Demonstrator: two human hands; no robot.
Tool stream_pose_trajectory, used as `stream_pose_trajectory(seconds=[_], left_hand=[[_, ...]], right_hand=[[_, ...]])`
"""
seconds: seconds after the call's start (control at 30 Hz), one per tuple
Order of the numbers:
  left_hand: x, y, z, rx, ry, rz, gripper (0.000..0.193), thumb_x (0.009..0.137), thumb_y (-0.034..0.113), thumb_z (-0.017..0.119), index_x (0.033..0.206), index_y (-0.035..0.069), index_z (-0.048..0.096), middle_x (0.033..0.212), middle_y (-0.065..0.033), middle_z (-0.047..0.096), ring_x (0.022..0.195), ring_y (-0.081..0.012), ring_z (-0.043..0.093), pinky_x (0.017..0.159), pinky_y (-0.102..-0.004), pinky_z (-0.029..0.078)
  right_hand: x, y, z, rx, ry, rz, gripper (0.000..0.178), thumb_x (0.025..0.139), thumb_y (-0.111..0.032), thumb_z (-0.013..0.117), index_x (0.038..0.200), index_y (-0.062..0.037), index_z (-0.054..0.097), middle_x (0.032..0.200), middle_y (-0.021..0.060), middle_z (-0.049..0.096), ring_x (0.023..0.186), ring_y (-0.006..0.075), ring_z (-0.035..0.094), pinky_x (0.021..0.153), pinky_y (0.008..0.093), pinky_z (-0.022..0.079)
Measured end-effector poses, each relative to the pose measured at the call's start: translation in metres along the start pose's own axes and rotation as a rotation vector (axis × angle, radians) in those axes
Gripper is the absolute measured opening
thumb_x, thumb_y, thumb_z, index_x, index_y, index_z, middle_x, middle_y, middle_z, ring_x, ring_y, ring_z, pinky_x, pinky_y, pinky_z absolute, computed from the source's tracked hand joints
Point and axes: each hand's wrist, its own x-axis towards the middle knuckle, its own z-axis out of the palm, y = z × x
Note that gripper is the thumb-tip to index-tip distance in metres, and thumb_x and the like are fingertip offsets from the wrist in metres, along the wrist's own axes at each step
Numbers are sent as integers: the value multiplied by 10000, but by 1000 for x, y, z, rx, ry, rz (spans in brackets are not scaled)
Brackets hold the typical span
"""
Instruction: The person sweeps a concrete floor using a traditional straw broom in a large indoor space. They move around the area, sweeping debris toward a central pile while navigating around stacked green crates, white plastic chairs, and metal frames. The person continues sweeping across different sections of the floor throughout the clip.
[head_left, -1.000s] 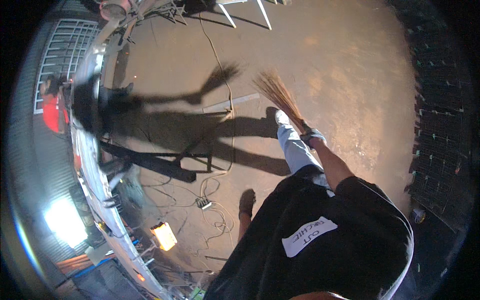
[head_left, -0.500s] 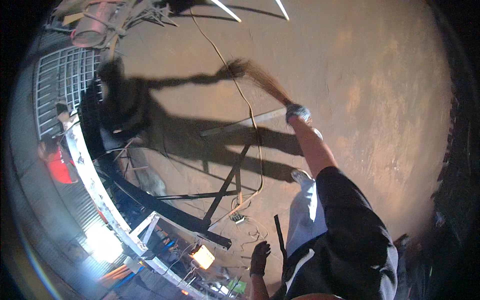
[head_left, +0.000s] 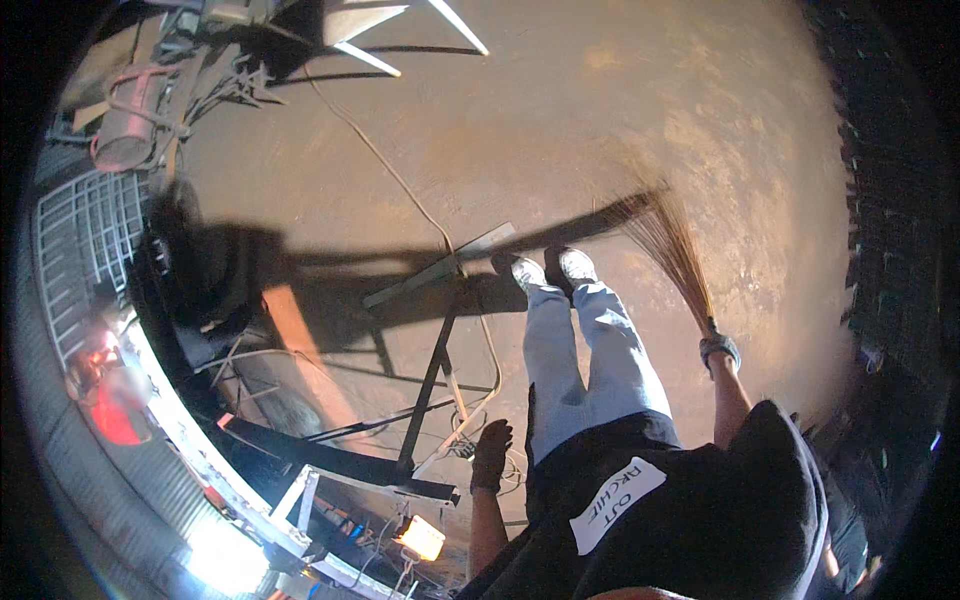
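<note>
My right hand (head_left: 718, 352), in a grey work glove, is closed round the bound end of a stick broom (head_left: 682, 255). Its thin bristles fan out up and left, their tips at the brown floor (head_left: 560, 130), where the broom's shadow meets them. Lower down, my left hand (head_left: 491, 455) hangs beside my left hip in a dark glove, its fingers loosely stretched and holding nothing. A flat grey bar (head_left: 440, 265) lies on the floor to the left of my shoes (head_left: 575, 266).
A cable (head_left: 395, 180) runs across the floor to a dark metal frame (head_left: 430, 385) at left. Beyond stand a lit lamp (head_left: 422, 538), a white beam (head_left: 190, 425) and a person in red (head_left: 118, 410). A pinkish-red cylinder (head_left: 127, 130) lies far left; a person (head_left: 845, 530) is at lower right.
My right hand has swung the broom from ahead of me out to my right and nearer my body. My feet now stand side by side. The left hand has risen slightly in view.
</note>
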Motion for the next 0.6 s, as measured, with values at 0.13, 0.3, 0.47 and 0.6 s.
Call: stream_pose_trajectory(seconds=[0.13, 0.3, 0.47, 0.6], left_hand=[[28, 13, -3, 195, -74, 99, 316, 925, 174, 515, 1217, 57, 535, 1093, -73, 616, 990, -167, 600, 853, -307, 484], [36, 28, 6, 313, -97, 111, 315, 939, 172, 482, 1225, 47, 524, 1092, -79, 617, 970, -165, 606, 841, -307, 491], [23, 33, 6, 196, -65, 97, 304, 948, 132, 450, 1225, 29, 520, 1155, -90, 600, 994, -168, 604, 830, -295, 498], [9, 23, -13, 383, 46, 51, 313, 945, 166, 460, 1194, -3, 546, 1171, -110, 588, 1050, -174, 584, 854, -302, 500]], right_hand=[[-93, -1, -12, 78, 19, 69, 427, 826, -423, 528, 860, -34, 701, 806, 219, 672, 803, 362, 677, 697, 461, 515], [-149, -71, -25, -27, -204, -302, 372, 894, -337, 471, 1234, -200, 540, 965, 227, 648, 910, 385, 635, 767, 494, 479], [-122, -242, 45, 68, -261, -635, 462, 891, -449, 492, 1164, -90, 592, 1097, 191, 636, 1023, 329, 619, 797, 401, 476], [-99, -398, 105, -135, -173, -660, 287, 878, -294, 536, 1059, -134, 690, 1056, 108, 687, 986, 257, 665, 750, 420, 535]])
